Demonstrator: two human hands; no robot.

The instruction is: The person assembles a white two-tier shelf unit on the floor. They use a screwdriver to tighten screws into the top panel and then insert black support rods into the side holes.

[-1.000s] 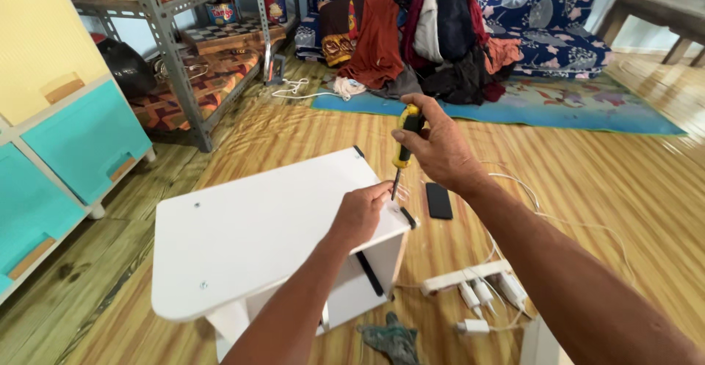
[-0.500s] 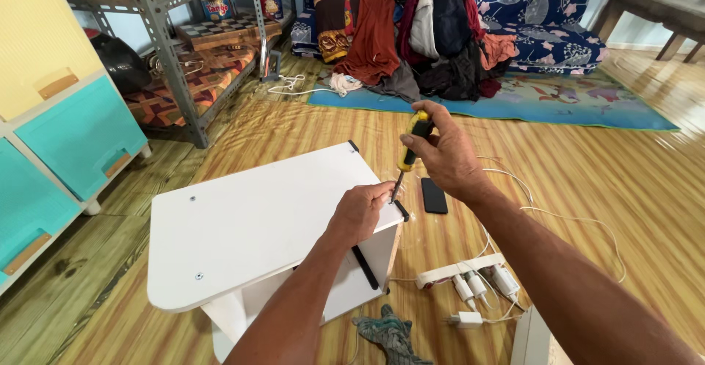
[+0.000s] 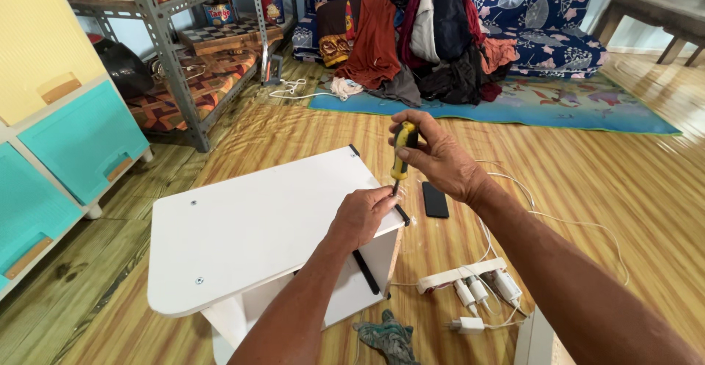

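Right hand (image 3: 440, 156) gripping screwdriver (image 3: 402, 156) (upright), tip at left hand (image 3: 363, 214) fingertips

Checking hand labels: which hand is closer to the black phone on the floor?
Right. The right hand, gripping the yellow screwdriver, is just above-left of the phone; the left hand rests farther left on the white panel.

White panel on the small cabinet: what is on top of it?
On the white panel, the left hand rests at its far corner, where the screwdriver held by the right hand points down. The tip and any screw are hidden by fingers.
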